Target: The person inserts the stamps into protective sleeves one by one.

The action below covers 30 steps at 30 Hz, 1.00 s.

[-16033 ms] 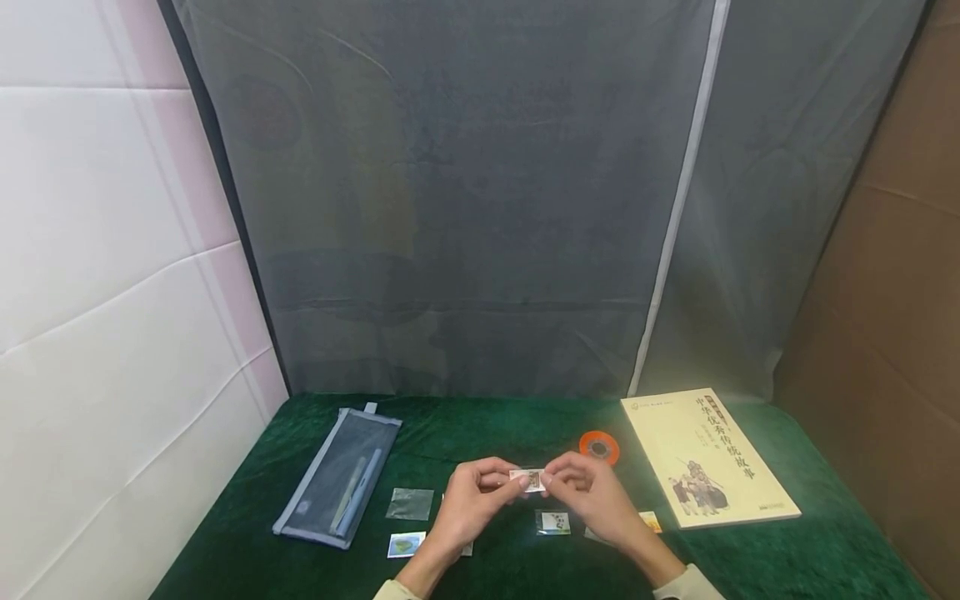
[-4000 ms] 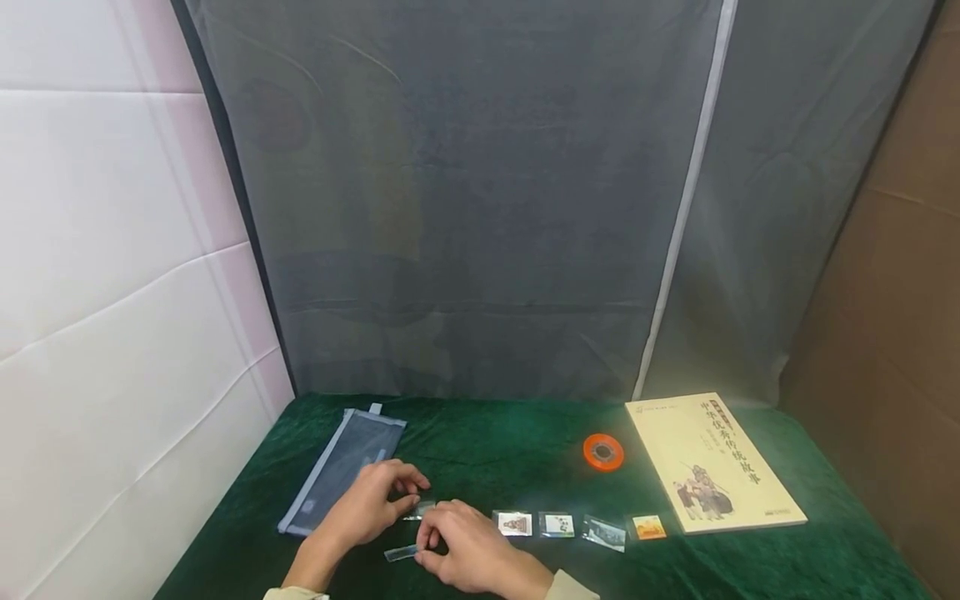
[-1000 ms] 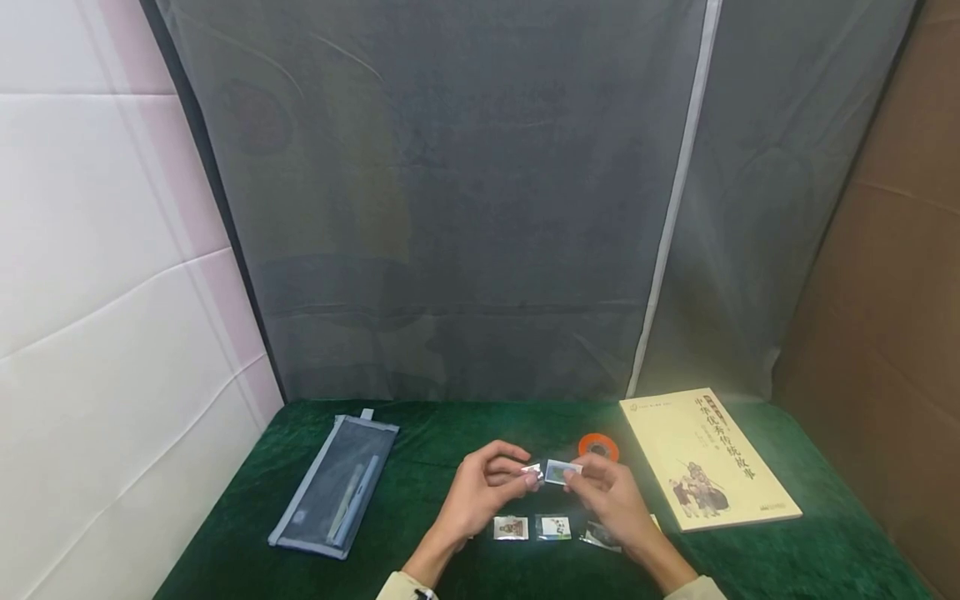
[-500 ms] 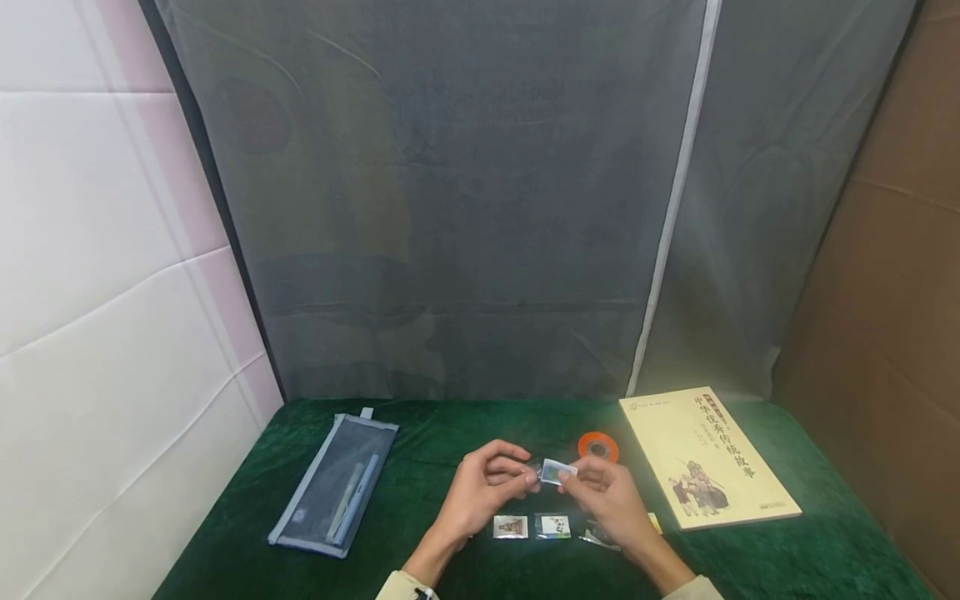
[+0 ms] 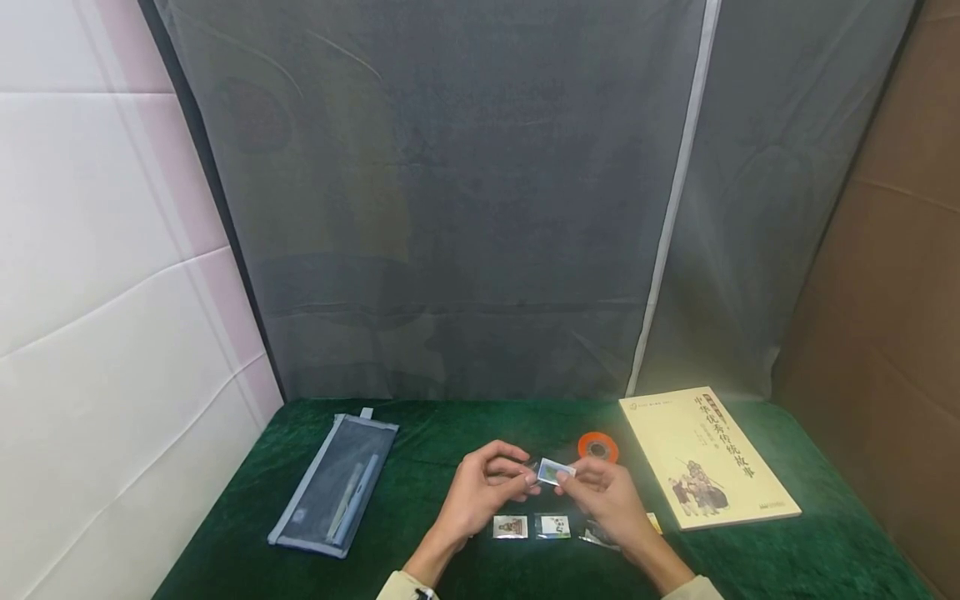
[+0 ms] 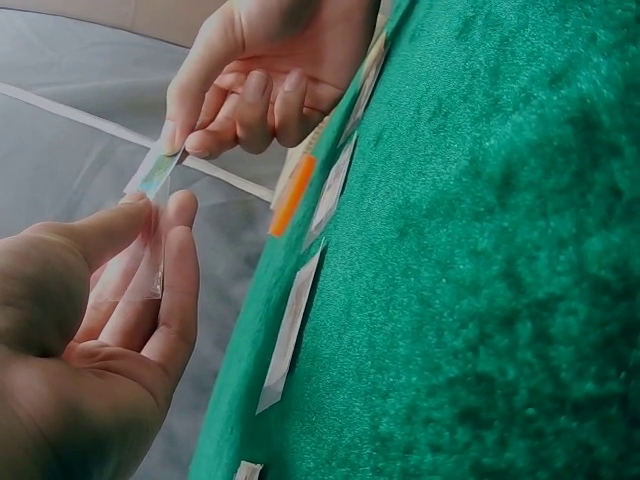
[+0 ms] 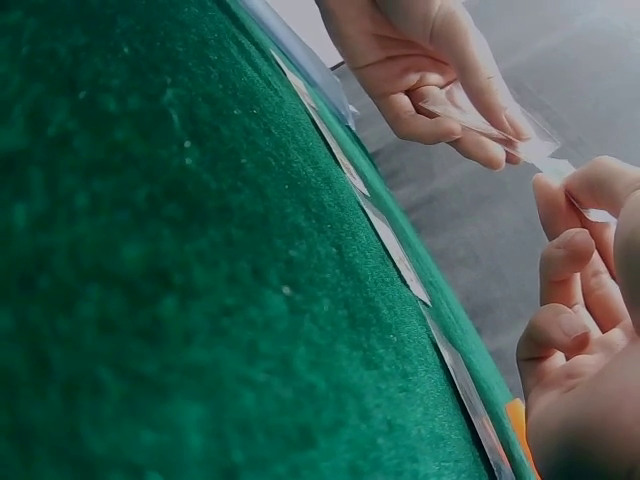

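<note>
In the head view, my left hand (image 5: 480, 492) and right hand (image 5: 609, 498) are raised together above the green cloth. The left thumb and fingers pinch a small clear plastic sleeve (image 6: 150, 265), plainest in the left wrist view. Between the right thumb and forefinger is a postage stamp (image 5: 553, 472) with a white border and a blue-green picture. The stamp's left end meets the sleeve's edge and seems to lie at its mouth; how far inside I cannot tell. Below the hands lie a brown-pictured stamp (image 5: 511, 527), a panda-like stamp (image 5: 553, 526) and a partly covered sleeve (image 5: 597, 535).
A yellow-orange stamp (image 5: 655, 522) shows past the right forearm. Behind the right hand lies an orange disc-shaped roll (image 5: 597, 447). A cream book (image 5: 712, 458) lies at the right, a blue mesh zip pouch (image 5: 322, 492) with pens at the left. A grey curtain (image 5: 465, 250) hangs behind.
Earlier, the sleeve and blue-green stamp lay at the left while the hands held another stamp. Both hands then reached there and lifted them. Over the last second the stamp moved left to the sleeve.
</note>
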### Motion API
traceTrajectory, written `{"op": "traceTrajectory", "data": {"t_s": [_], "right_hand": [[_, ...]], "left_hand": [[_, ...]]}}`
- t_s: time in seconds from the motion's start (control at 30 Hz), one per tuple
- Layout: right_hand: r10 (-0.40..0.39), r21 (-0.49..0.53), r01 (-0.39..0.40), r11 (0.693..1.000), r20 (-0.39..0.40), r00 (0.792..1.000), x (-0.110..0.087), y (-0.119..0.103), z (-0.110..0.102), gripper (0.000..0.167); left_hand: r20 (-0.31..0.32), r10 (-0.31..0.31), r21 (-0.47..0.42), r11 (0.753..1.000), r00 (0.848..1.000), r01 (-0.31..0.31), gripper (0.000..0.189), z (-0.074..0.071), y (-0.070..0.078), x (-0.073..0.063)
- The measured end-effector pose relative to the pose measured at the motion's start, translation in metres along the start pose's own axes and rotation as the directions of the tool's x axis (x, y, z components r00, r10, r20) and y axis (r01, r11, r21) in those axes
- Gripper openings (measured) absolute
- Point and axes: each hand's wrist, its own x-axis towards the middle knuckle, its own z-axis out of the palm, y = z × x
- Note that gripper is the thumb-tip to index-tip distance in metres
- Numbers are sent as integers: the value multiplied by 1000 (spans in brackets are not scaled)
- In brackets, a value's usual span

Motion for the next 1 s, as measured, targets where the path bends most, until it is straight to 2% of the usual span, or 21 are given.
{"op": "traceTrajectory", "data": {"t_s": [0.27, 0.53, 0.7, 1.0], "right_hand": [[35, 39, -34, 999, -32, 999, 0, -4, -2, 20], [40, 17, -39, 999, -78, 996, 1, -5, -2, 21], [48, 28, -47, 999, -44, 998, 0, -4, -2, 22], [14, 30, -14, 999, -4, 1000, -1, -1, -1, 17]], "left_hand": [[-5, -3, -8, 1000, 1000, 3, 45, 0, 0, 1], [0, 0, -20, 1000, 1000, 0, 42, 1, -1, 0], [12, -4, -17, 1000, 1000, 4, 44, 1, -1, -1], [15, -17, -35, 999, 1000, 17, 44, 1, 1, -1]]}}
